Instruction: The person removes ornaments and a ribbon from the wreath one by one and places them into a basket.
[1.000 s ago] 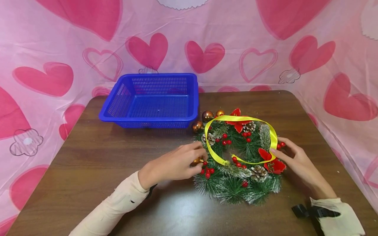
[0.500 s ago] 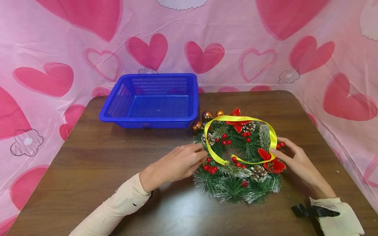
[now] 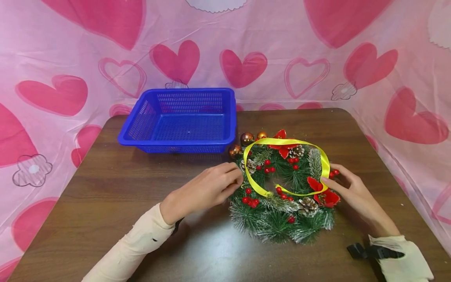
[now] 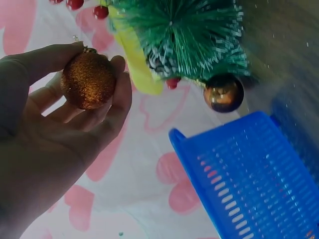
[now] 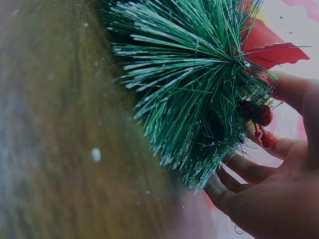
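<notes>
A green wreath (image 3: 275, 225) with frosted tips, pine cones, red berries and red flowers lies on the table. My left hand (image 3: 204, 188) is at its left edge. In the left wrist view, its thumb and fingers hold a glittery copper Christmas ball (image 4: 88, 80), which the hand hides in the head view. My right hand (image 3: 359, 197) grips the wreath's right edge beside a red flower (image 3: 327, 196) and berries; the right wrist view shows its fingers around the green needles (image 5: 184, 84). A yellow ribbon (image 3: 292, 141) loops over the wreath's top.
A blue plastic basket (image 3: 179, 147) stands at the back left of the brown table (image 3: 116, 188). Several shiny copper balls (image 3: 247, 138) sit at the wreath's upper left, close to the basket. A pink heart-print cloth (image 3: 282, 35) hangs behind.
My left hand first held the ball by the left berries, then turned so the ball went out of sight, and has drawn slightly left and up. My right hand stays at the wreath's edge.
</notes>
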{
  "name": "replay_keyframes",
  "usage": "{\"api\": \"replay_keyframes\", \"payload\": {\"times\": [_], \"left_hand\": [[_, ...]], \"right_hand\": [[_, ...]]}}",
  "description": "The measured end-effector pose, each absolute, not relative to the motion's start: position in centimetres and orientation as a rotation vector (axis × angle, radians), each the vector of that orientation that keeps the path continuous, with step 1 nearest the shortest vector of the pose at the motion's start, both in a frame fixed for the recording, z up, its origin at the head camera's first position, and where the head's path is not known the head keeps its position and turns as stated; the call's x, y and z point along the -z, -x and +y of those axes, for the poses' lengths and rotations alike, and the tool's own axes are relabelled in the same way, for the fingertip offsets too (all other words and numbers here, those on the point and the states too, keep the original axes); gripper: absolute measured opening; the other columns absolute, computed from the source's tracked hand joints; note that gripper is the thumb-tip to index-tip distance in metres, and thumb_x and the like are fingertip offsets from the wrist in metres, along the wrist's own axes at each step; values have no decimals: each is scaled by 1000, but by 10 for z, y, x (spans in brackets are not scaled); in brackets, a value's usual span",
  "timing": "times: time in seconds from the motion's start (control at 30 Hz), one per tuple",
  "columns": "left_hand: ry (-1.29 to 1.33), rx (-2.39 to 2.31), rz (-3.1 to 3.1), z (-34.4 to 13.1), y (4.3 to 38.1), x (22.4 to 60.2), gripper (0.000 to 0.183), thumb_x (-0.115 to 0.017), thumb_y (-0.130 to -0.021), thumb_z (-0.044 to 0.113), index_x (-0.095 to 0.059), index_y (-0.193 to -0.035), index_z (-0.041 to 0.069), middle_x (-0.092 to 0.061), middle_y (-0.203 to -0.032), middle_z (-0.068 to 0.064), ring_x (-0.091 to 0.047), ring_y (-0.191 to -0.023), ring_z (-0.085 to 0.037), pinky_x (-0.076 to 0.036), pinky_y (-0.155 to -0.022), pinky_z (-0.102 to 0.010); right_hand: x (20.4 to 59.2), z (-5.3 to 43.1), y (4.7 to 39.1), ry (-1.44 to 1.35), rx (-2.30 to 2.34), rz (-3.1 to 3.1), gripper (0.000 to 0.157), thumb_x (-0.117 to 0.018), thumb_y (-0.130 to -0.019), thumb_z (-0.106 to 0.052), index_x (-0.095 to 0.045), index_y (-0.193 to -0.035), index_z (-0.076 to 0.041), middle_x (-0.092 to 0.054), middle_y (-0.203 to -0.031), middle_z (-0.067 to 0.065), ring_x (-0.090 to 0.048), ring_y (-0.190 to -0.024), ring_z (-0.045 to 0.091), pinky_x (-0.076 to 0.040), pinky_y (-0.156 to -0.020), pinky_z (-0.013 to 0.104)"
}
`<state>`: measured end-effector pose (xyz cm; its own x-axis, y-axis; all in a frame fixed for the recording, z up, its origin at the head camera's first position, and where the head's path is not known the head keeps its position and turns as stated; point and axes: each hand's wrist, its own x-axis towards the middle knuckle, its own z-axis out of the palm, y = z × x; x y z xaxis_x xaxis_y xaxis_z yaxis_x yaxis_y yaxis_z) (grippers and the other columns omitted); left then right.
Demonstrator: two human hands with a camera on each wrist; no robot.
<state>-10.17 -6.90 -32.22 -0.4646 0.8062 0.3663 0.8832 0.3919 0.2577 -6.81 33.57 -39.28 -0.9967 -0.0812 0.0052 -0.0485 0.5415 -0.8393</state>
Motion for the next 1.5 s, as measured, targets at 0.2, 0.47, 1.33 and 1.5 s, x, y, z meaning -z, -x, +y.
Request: {"api": "replay_keyframes", "payload": {"times": [0.2,0.47,1.33,1.5], "left_hand": [[1448,720,-2424,-77,110,315,9,-65,-94,4,-60,-94,11,-54,-92,4,-51,-82,-7,-47,-71,-20],[1347,794,-2421,-91,119,303,7,-67,-93,4,-62,-96,8,-57,-95,2,-53,-89,-10,-49,-78,-25],[1092,894,-2304,-134,140,278,7,-68,-90,0,-65,-93,6,-64,-96,0,-59,-89,-10,-50,-75,-27],[1047,880,-2287,-144,145,275,7,-69,-90,0,-65,-93,6,-64,-95,-1,-57,-86,-9,-47,-72,-21]], "right_hand": [[393,335,69,101,1465,2739,44,-60,-100,-26,-49,-141,-14,-58,-115,-1,-58,-97,8,-50,-78,16],[393,336,70,67,1445,2729,46,-60,-100,-29,-48,-142,-15,-56,-120,-1,-56,-101,5,-49,-79,14],[394,336,69,98,1458,2733,45,-60,-100,-26,-48,-142,-14,-59,-114,-2,-59,-96,7,-51,-77,17],[393,336,68,102,1475,2730,44,-61,-100,-25,-48,-141,-14,-59,-114,-2,-59,-96,6,-50,-77,16]]}}
